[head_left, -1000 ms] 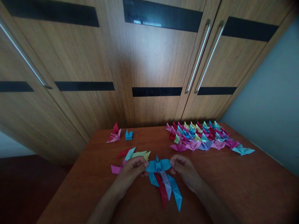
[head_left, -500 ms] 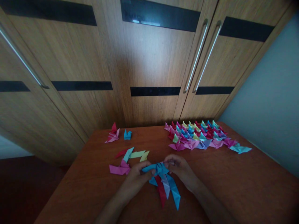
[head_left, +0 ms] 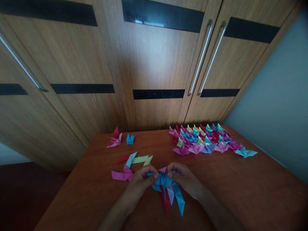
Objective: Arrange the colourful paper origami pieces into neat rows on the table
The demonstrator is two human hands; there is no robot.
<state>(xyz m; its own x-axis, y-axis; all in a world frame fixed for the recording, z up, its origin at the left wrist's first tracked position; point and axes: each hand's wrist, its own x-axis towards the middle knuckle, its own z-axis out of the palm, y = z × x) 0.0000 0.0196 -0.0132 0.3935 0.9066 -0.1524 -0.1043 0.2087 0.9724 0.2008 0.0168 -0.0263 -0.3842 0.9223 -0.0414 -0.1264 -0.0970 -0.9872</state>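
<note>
A blue origami crane (head_left: pixel 164 180) is pinched between my two hands over the front of the table. My left hand (head_left: pixel 141 183) grips its left wing between thumb and fingers, while my right hand (head_left: pixel 184 179) has the right side the same way. Just beyond the crane, a bit of pink paper (head_left: pixel 163 169) shows between my fingertips. Partly covered by the crane are a red folded paper (head_left: pixel 166 205), a lavender one (head_left: pixel 170 194) and a blue one (head_left: pixel 179 200). The parts of the wings under my fingers are hidden.
Rows of colourful origami cranes (head_left: pixel 197 147) stand at the back right. A pink and red crane pair (head_left: pixel 115 139) and a small blue folded piece (head_left: pixel 130 139) sit back left. Magenta (head_left: pixel 121 175), mint (head_left: pixel 131 159) and yellow folded papers lie beside my left hand. Wardrobe doors (head_left: pixel 156 57) rise behind.
The blue paper has turned in my hands and its wings are now spread to both sides. My right hand has shifted slightly left, closer to my left hand.
</note>
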